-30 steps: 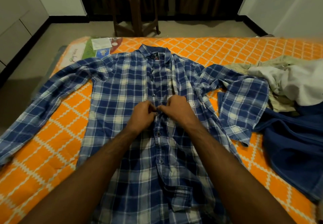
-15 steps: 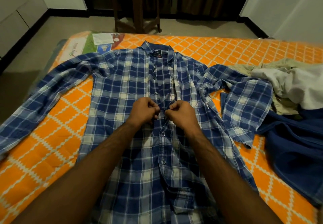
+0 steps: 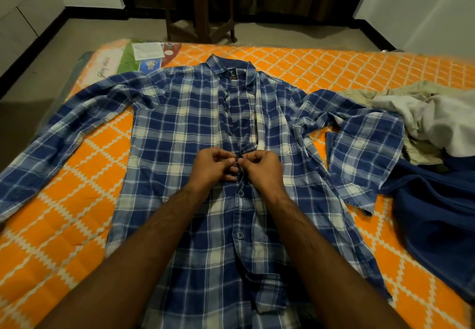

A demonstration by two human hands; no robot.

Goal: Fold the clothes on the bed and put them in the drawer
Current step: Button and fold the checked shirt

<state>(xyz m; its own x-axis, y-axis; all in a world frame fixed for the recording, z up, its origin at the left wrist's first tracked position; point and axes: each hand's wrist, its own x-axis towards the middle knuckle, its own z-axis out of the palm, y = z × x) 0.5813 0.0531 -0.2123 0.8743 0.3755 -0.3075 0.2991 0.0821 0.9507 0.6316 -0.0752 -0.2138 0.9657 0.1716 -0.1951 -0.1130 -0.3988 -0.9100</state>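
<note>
Your plaid shirt (image 3: 180, 149) lies face up across the orange bedspread (image 3: 77, 200), collar toward 12 o'clock, one sleeve stretched out toward 9 o'clock and the other bent back on itself toward 3 o'clock. Your left hand (image 3: 213, 167) and right hand (image 3: 264, 169) meet at the shirt's front strip near the middle of the view. The fingers of both are curled and pinch the cloth edges at a button (image 3: 236, 160); two buttons below them are fastened, and the front above them lies open up to the collar. At 3 o'clock a dark blue garment (image 3: 437, 213) touches the bent sleeve, with a heap of pale clothes (image 3: 437, 120) just beyond it. A brown stool (image 3: 200, 7) stands on the floor at 12 o'clock, past the bed's far edge.
</note>
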